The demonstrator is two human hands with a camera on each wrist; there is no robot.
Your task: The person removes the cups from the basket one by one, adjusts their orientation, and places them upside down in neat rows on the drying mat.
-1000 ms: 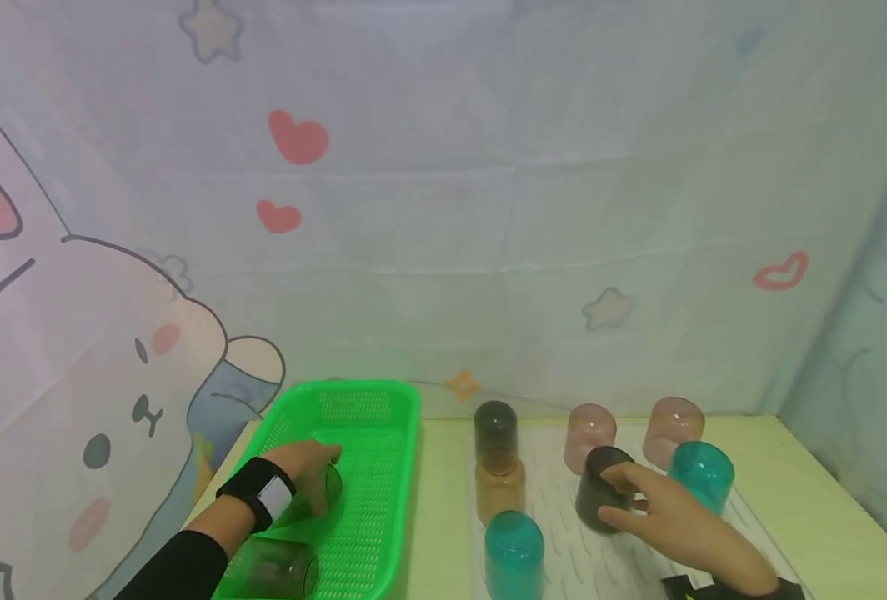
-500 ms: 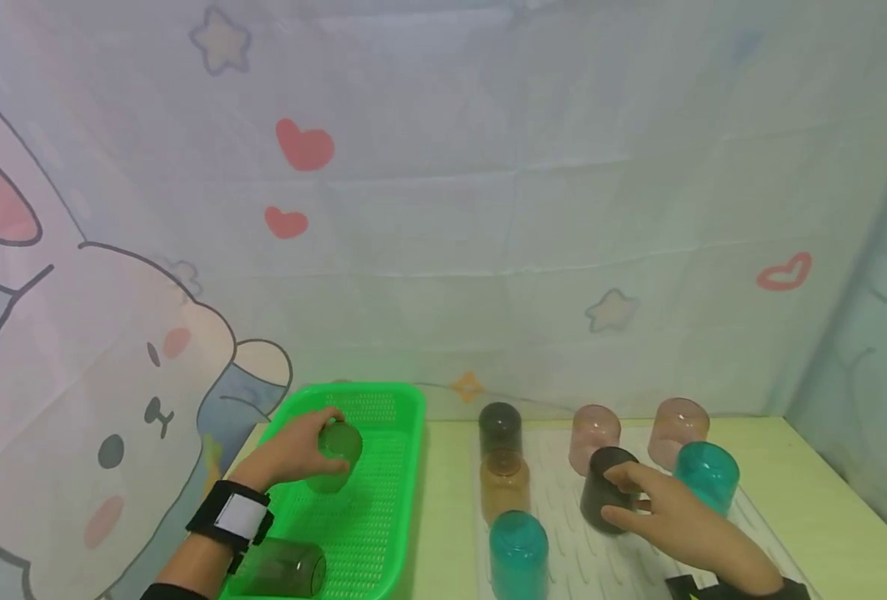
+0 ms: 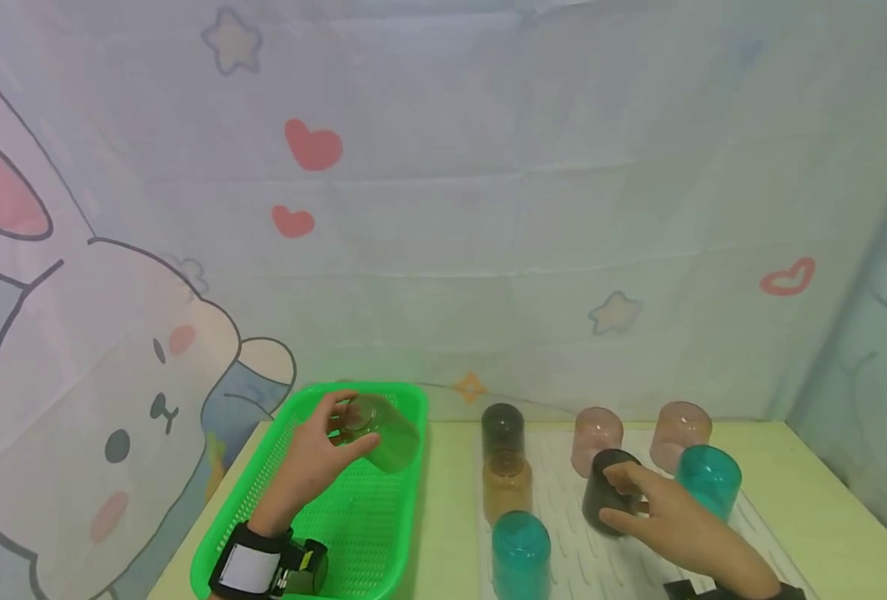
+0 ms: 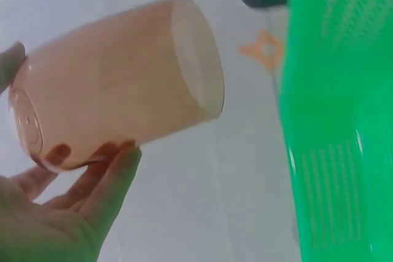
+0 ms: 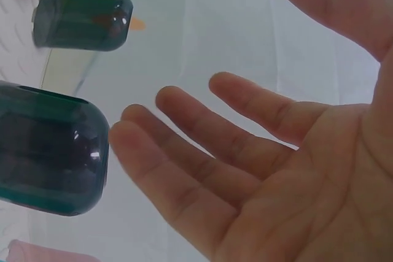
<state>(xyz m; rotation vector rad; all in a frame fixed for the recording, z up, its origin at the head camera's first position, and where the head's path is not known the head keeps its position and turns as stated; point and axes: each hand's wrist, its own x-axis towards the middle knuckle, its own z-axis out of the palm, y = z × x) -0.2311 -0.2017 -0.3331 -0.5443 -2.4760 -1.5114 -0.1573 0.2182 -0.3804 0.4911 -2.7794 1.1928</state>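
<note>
My left hand (image 3: 304, 467) grips a translucent pinkish-amber cup (image 4: 123, 75) near its base, fingers on one side and thumb on the other. The cup is tilted, its open mouth facing away from the palm, and it is raised above the green basket (image 3: 411, 508). Over at the white ridged mat, my right hand (image 3: 672, 525) hovers beside an upside-down dark grey cup (image 3: 599, 500). Its fingers are extended and loosely spread in the right wrist view, with nothing in the palm. The fingertips are close to that dark cup (image 5: 49, 151); contact cannot be told.
On the white mat (image 3: 563, 542) stand other upturned cups: a dark one (image 3: 502, 427), an amber one (image 3: 507, 492), teal ones (image 3: 521, 554) and pink ones (image 3: 679, 433). Another dark cup (image 3: 314, 571) lies in the basket, partly behind my left wrist. A printed cloth (image 3: 443, 208) hangs behind the table.
My left hand has lifted the cup from inside the basket, moving up and to the right while turning it. My right hand stays beside the dark cup.
</note>
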